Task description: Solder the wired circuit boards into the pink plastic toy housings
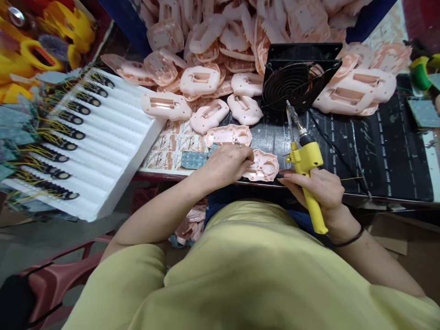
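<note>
My right hand (321, 185) is wrapped round a yellow soldering gun (311, 158), its metal tip pointing up and away from me. The fingertips of that hand reach close to the right end of a pink plastic shell half (266, 166) at the bench edge, open side up. Over the shell's left end is my left hand (228, 166), fingers bent and pinched together; whatever is between them is hidden. Just beyond lies a second pink shell half (228, 135), also inside up. A greenish circuit board (193, 160) rests left of my left hand.
A black fan (292, 85) stands behind the soldering gun. Pink shells (202, 80) are heaped at the back. On the left, a white foam block (117, 114) carries several wired black parts (68, 133). Yellow plastic parts (65, 27) lie at far left, a red chair (58, 284) below.
</note>
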The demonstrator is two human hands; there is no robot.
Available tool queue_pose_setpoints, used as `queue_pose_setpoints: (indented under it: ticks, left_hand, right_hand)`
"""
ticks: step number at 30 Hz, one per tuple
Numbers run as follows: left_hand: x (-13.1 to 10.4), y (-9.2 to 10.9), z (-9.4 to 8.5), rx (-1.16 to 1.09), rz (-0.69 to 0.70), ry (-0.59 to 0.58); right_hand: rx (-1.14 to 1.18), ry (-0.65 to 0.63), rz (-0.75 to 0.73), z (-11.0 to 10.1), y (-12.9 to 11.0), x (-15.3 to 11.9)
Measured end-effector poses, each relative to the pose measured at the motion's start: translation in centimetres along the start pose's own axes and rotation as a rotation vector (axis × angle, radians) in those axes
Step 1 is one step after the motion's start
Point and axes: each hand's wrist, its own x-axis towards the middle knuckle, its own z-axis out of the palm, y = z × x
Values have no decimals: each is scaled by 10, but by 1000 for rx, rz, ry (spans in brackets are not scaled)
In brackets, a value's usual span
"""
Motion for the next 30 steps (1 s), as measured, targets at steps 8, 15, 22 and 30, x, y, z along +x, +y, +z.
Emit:
queue_pose_setpoints:
  ticks: [8, 15, 22, 30]
  left_hand:
    - [-4, -3, 15, 42, 51, 125]
    - [-3, -3, 18, 33, 53, 148]
    - [-1, -1, 16, 66, 49, 120]
    - [-1, 0, 15, 69, 43, 116]
  right_hand:
    - [8, 32, 101, -43, 4, -8]
    - [119, 128, 179, -60, 12, -20]
    - [235, -42, 258, -56, 12, -26]
    - [440, -17, 172, -46, 21, -18]
